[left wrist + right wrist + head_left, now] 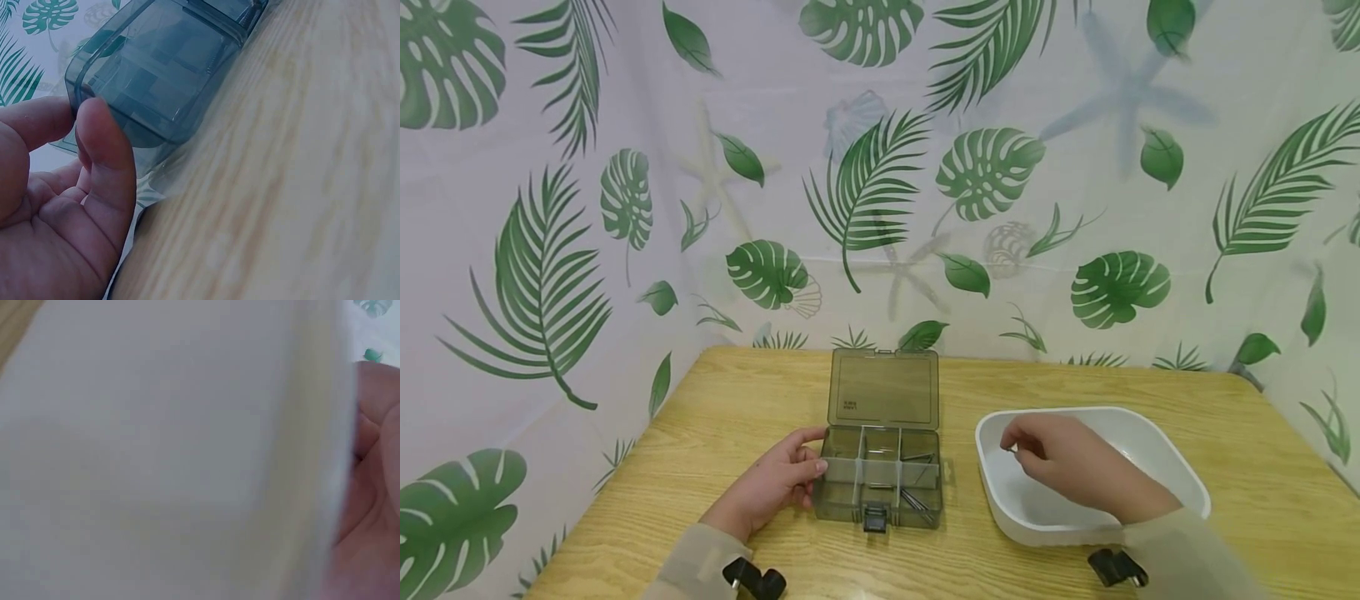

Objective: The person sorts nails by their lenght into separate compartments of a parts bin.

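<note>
A see-through grey compartment box [880, 492] stands on the table with its lid [883, 387] raised at the back. My left hand [782, 475] holds the box's left side, and in the left wrist view its thumb [103, 134] lies against the box corner. Thin metal pins [916, 504] lie in the right-hand compartments. Over the white basin [1000, 508], my right hand [1056, 454] pinches a small, thin metallic piece [1012, 451]; its exact kind is too small to tell. The basin wall hides much of that hand in the right wrist view.
The wooden table [760, 387] carries the box at the middle and the basin to its right. A leaf-printed cloth [880, 208] hangs behind the table and along its sides. The box's front latch [875, 518] hangs down toward me.
</note>
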Demonstrator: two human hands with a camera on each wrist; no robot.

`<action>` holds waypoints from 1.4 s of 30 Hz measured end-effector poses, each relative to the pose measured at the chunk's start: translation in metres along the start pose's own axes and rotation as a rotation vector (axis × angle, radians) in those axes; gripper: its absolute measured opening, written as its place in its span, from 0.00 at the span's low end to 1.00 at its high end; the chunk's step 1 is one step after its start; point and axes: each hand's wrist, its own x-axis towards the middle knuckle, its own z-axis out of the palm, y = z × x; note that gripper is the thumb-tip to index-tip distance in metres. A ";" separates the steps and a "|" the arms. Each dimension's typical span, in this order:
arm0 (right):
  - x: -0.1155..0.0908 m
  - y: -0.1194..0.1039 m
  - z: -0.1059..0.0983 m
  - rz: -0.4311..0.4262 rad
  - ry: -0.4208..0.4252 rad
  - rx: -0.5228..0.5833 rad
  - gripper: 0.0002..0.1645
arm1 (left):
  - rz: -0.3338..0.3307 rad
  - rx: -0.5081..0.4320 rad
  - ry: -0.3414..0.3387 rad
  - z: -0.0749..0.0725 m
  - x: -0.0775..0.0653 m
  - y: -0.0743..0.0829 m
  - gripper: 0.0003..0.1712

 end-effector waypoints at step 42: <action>0.069 -0.092 0.051 -0.186 -0.075 -0.039 0.11 | 0.008 0.007 0.003 0.000 0.001 -0.001 0.38</action>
